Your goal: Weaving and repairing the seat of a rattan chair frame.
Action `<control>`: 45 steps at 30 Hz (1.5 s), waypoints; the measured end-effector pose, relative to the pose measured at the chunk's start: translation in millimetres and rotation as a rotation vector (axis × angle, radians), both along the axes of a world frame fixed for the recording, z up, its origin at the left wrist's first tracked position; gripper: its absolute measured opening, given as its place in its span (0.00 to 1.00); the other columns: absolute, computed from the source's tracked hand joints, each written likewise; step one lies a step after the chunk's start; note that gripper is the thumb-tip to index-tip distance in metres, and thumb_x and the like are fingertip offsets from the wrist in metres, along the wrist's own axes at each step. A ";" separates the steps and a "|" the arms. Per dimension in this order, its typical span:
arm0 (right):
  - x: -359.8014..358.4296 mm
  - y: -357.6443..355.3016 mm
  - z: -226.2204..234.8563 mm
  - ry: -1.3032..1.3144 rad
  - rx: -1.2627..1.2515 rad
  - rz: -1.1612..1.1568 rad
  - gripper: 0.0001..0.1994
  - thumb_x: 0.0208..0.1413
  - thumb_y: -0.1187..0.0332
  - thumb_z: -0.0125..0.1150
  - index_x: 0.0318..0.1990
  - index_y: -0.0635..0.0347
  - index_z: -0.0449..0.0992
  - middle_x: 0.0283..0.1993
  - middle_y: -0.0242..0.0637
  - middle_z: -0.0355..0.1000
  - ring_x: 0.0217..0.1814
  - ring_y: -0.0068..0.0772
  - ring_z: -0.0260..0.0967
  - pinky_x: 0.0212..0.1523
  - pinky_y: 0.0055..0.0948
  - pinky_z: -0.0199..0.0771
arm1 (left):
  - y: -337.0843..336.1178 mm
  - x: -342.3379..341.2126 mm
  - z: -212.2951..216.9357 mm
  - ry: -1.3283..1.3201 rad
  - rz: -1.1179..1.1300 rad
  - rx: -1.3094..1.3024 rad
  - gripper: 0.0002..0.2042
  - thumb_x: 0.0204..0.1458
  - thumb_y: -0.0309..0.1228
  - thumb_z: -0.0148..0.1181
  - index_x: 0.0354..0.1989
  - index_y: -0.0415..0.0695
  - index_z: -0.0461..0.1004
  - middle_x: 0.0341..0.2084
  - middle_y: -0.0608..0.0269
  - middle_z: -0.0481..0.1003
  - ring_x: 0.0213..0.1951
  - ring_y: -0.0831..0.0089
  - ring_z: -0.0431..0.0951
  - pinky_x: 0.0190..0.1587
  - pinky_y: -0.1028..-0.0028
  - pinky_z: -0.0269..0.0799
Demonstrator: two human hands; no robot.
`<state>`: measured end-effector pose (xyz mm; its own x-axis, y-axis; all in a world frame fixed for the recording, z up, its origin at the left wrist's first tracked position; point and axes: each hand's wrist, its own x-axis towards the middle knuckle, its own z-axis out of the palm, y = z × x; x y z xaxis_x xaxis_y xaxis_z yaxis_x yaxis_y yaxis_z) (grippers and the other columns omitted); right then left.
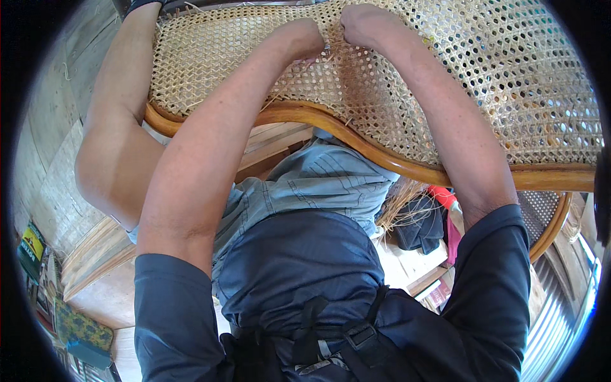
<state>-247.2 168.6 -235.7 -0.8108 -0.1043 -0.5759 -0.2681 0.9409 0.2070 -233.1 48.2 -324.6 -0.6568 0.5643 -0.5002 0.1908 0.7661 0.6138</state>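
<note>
A panel of woven cane webbing [223, 67] stretches across the upper part of the view, bordered by a curved, varnished wooden frame [305, 113]. My left hand [304, 38] rests on the webbing near its upper middle, the fingers curled under and closed. Close by on the right, my right hand [361, 25] is also closed, with its knuckles toward the far edge. A narrow gap of webbing lies between the two hands. Both sets of fingertips are turned away, so whatever they pinch is hidden. Loose cane ends stick up along the frame's near edge.
My bent bare leg [114, 153] lies along the panel's left end. Below the frame, a bundle of loose cane strands [407, 204] sits beside dark cloth [420, 226]. A second curved frame with mesh [541, 216] stands at the right. Wooden boards [95, 254] are stacked at left.
</note>
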 end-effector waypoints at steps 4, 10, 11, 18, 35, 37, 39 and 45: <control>1.6 25.4 1.6 -0.009 -0.169 0.067 0.11 0.48 0.68 0.50 0.34 0.61 0.79 0.37 0.49 0.75 0.42 0.49 0.73 0.39 0.39 0.73 | 9.0 -0.8 29.1 -0.054 0.043 -0.028 0.08 0.37 0.26 0.56 0.26 0.42 0.80 0.25 0.48 0.77 0.29 0.58 0.78 0.33 0.63 0.72; 5.1 5.6 13.5 0.009 -0.137 0.045 0.12 0.45 0.69 0.51 0.33 0.62 0.78 0.38 0.50 0.74 0.41 0.51 0.73 0.39 0.40 0.73 | 25.4 -10.3 19.5 -0.107 -0.030 -0.032 0.06 0.38 0.27 0.55 0.20 0.40 0.78 0.18 0.52 0.76 0.20 0.64 0.76 0.26 0.65 0.70; 4.4 6.2 10.4 0.025 -0.103 0.027 0.11 0.45 0.69 0.50 0.33 0.63 0.78 0.37 0.50 0.74 0.40 0.51 0.73 0.39 0.40 0.73 | 27.4 -10.7 22.2 -0.110 -0.031 -0.029 0.06 0.38 0.27 0.55 0.20 0.40 0.78 0.18 0.52 0.76 0.20 0.64 0.76 0.26 0.65 0.70; 6.9 27.9 -2.9 0.160 -0.451 0.295 0.12 0.47 0.68 0.50 0.35 0.62 0.79 0.38 0.50 0.74 0.41 0.48 0.74 0.40 0.39 0.73 | 13.5 -4.0 -12.2 0.034 -0.020 0.142 0.10 0.44 0.30 0.52 0.27 0.36 0.76 0.18 0.51 0.75 0.21 0.64 0.74 0.29 0.66 0.70; -21.3 0.3 -14.7 0.476 -0.523 0.354 0.13 0.52 0.68 0.49 0.43 0.62 0.74 0.41 0.51 0.73 0.44 0.48 0.71 0.44 0.37 0.70 | -13.1 10.9 9.9 0.176 0.002 -0.043 0.15 0.48 0.40 0.54 0.33 0.39 0.76 0.33 0.44 0.76 0.37 0.51 0.76 0.42 0.59 0.71; -26.3 33.4 -36.3 0.313 -0.625 0.356 0.13 0.53 0.67 0.50 0.43 0.61 0.74 0.40 0.50 0.73 0.43 0.48 0.71 0.43 0.38 0.70 | -35.1 18.7 38.3 0.177 -0.034 -0.194 0.13 0.49 0.34 0.51 0.36 0.40 0.77 0.36 0.49 0.76 0.40 0.55 0.77 0.42 0.62 0.72; -11.6 12.7 -48.9 0.113 -0.820 0.391 0.12 0.53 0.65 0.51 0.42 0.60 0.75 0.40 0.50 0.73 0.41 0.48 0.71 0.42 0.38 0.70 | -82.2 36.0 44.5 0.196 0.032 -0.233 0.13 0.49 0.36 0.53 0.33 0.40 0.78 0.33 0.49 0.77 0.37 0.54 0.77 0.40 0.61 0.73; 7.7 -13.2 9.0 -0.211 -0.248 0.069 0.14 0.53 0.61 0.53 0.41 0.58 0.77 0.41 0.46 0.74 0.44 0.45 0.72 0.44 0.39 0.70 | -74.2 30.3 -4.9 0.439 0.185 0.178 0.15 0.51 0.37 0.50 0.28 0.34 0.74 0.26 0.43 0.74 0.33 0.48 0.75 0.38 0.57 0.69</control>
